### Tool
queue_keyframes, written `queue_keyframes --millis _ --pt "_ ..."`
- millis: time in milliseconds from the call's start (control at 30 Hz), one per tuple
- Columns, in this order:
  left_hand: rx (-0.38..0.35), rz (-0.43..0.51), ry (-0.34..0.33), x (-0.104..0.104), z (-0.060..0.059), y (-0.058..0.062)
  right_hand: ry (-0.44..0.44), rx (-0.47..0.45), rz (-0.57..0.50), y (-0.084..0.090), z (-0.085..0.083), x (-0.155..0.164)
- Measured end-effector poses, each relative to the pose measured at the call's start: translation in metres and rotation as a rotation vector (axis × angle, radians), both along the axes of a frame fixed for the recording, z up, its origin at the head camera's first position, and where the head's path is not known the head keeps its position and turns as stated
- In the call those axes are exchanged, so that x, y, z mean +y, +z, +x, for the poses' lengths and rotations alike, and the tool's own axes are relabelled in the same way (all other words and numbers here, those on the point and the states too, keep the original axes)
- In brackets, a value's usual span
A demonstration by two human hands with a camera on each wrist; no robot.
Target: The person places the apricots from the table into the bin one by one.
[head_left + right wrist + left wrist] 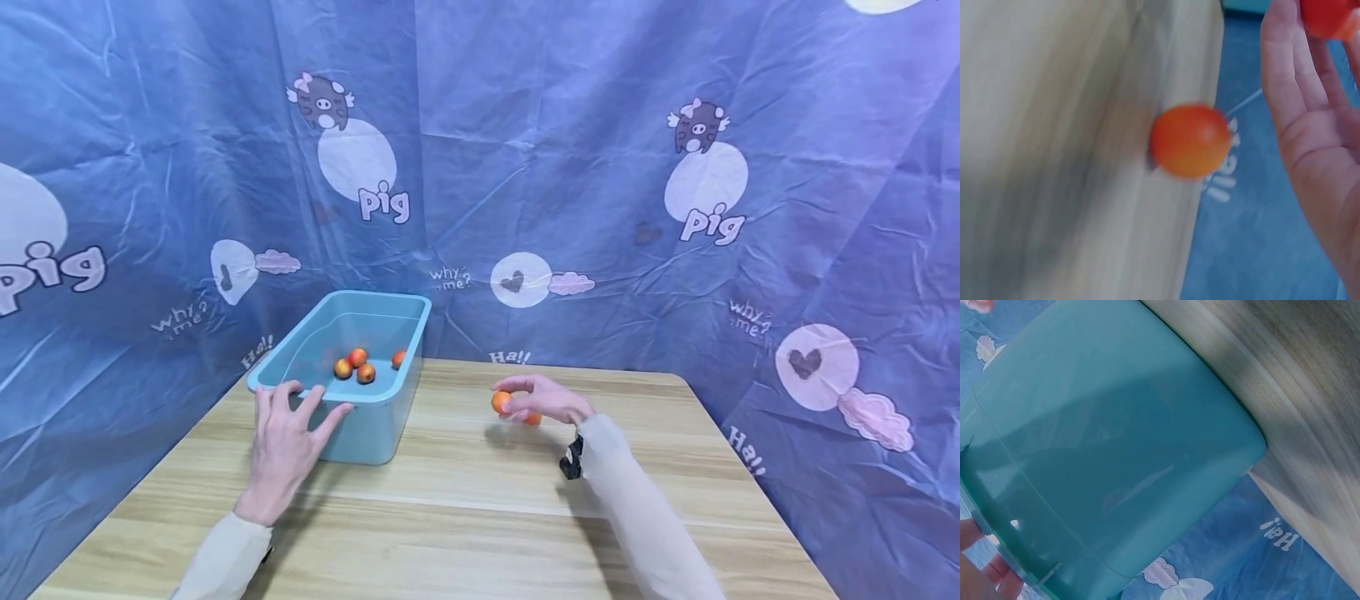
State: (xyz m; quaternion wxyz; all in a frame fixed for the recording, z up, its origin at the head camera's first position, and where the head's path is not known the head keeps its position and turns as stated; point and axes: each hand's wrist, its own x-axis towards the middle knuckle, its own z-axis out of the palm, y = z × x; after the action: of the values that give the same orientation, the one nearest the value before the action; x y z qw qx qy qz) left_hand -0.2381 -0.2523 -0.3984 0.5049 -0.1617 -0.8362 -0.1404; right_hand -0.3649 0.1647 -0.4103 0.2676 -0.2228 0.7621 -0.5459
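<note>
- Left hand [288, 442]: I see it flat, fingers spread, resting on the near rim of the teal bin [375, 433]. Nothing gripped, fingers relaxed and straight.
- Right hand [546, 400]: pinching an orange ball [501, 402] at the fingertips, lifted just above the table, right of the bin.
- Second orange ball [532, 419] sits on the table under the right palm, mostly hidden in the head view. Right wrist view shows it clearly [1190, 140], near the table's far edge, apart from the hand [1310, 125].
- Held ball is cut off at the top edge of the right wrist view [1330, 15]; can't make out the grip from there.
- Four more orange balls [357, 364] lie in the bin, one against its right wall.
- Left wrist view: almost all bin wall [1116, 450], fingertips [979, 569] barely in at the bottom left corner. Hand shape unreadable there.
- Both wrist views are motion-blurred on the wood grain.
- Dark strap [572, 458] at the right wrist; detail too small to read.
- Surface: light wood table [465, 517], bin at far left.
- Room: crumpled blue backdrop [570, 167] with cartoon pigs and "pig", "why me?", "Ha!" print wraps all sides.
</note>
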Motion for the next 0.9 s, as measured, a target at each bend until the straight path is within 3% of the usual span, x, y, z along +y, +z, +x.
queue_keyframes --millis 300,633,900 --pt "0.005 -0.003 -0.01 0.0 -0.004 0.0 0.021 0.047 -0.105 0.016 -0.01 -0.039" --pt "0.065 0.045 -0.018 0.001 -0.007 0.001 0.047 0.111 -0.135 0.045 -0.017 -0.075" --pt "0.049 0.01 -0.004 -0.001 -0.006 0.0 0.02 0.104 -0.132 0.068 -0.023 -0.097"
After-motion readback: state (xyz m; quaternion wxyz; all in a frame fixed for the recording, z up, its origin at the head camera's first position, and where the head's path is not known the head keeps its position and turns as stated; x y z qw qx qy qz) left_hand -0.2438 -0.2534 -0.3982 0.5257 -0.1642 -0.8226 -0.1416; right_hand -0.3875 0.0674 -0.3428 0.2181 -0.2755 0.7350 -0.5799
